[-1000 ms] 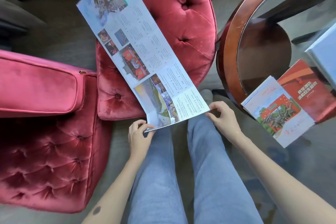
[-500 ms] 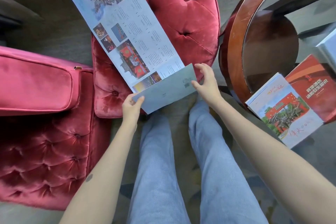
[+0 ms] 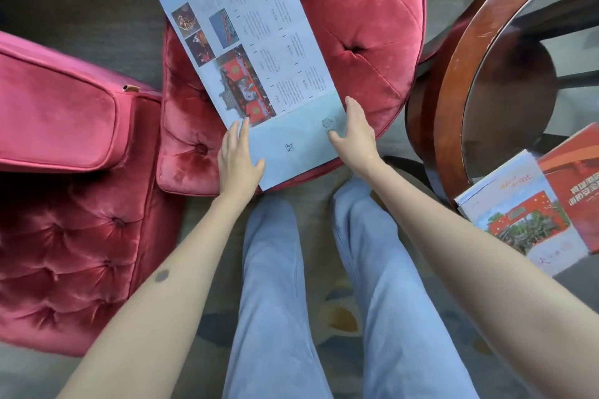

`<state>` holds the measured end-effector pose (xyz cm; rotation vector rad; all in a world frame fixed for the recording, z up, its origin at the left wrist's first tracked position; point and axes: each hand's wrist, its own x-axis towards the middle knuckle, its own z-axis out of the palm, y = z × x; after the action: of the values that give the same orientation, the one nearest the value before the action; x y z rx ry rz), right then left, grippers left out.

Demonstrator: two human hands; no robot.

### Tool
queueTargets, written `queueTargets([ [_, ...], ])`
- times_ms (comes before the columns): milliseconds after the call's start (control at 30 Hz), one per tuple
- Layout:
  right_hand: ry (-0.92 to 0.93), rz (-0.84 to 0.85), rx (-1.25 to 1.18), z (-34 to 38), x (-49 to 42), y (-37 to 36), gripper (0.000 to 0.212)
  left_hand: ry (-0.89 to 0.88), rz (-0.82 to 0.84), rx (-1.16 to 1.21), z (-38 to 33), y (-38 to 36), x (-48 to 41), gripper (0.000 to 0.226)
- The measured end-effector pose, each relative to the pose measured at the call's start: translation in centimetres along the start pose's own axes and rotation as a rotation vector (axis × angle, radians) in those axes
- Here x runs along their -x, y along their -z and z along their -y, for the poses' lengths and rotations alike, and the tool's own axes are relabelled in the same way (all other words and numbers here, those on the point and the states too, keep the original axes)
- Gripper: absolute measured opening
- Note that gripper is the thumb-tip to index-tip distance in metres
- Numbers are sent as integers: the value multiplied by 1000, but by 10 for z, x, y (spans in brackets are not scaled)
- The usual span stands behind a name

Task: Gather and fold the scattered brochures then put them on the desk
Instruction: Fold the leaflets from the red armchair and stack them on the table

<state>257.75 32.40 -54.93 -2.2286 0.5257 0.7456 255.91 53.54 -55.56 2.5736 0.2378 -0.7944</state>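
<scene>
A long pale-blue brochure [image 3: 256, 42] with photos and text lies stretched over the red velvet stool [image 3: 366, 29]. Its near panel [image 3: 291, 146] is folded over, blank side up. My left hand [image 3: 238, 159] lies flat on that panel's left edge, fingers together. My right hand [image 3: 356, 133] presses flat on the panel's right edge, thumb on the paper. Two folded brochures rest on the round glass desk [image 3: 460, 74] at the right: a white one with a red gate photo [image 3: 525, 220] and a red one [image 3: 573, 185].
A red tufted armchair [image 3: 71, 210] fills the left side, its cushion touching the stool. My legs in light blue jeans [image 3: 282, 285] stand between chair and desk on a patterned carpet. The desk's wooden rim curves close beside the stool.
The near end of the brochure was lifted, folded away from me over the printed side, and now lies flat. Both hands went from pinching its corners to pressing on the folded panel.
</scene>
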Motion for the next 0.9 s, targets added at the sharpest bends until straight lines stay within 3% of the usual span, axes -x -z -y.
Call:
queueTargets([
  [133, -63, -15, -24, 11, -19, -12, 71, -86, 40, -96, -2, 11, -33, 86],
  [267, -211, -137, -80, 27, -26, -24, 66, -142, 102, -167, -8, 21, -54, 91],
  [333, -279, -143, -82, 32, -31, -27, 60, -156, 176, -205, -8, 23, -59, 92],
  [400, -291, -83, -148, 35, -35, -24, 42, -149, 250, -224, -8, 24, -60, 93],
  [500, -171, 31, -356, 37, -32, -12, 7, -152, 220, -233, -9, 24, -54, 94],
  [633, 51, 148, -406, 36, -14, 7, 26, -320, 133, -237, -21, 30, -42, 100],
  [733, 150, 107, -447, 35, 12, 21, 39, -439, 131, -267, -34, 34, -32, 98],
  [900, 220, 32, -438, 27, 42, 41, 35, -450, 298, -10, -50, 38, -12, 52],
])
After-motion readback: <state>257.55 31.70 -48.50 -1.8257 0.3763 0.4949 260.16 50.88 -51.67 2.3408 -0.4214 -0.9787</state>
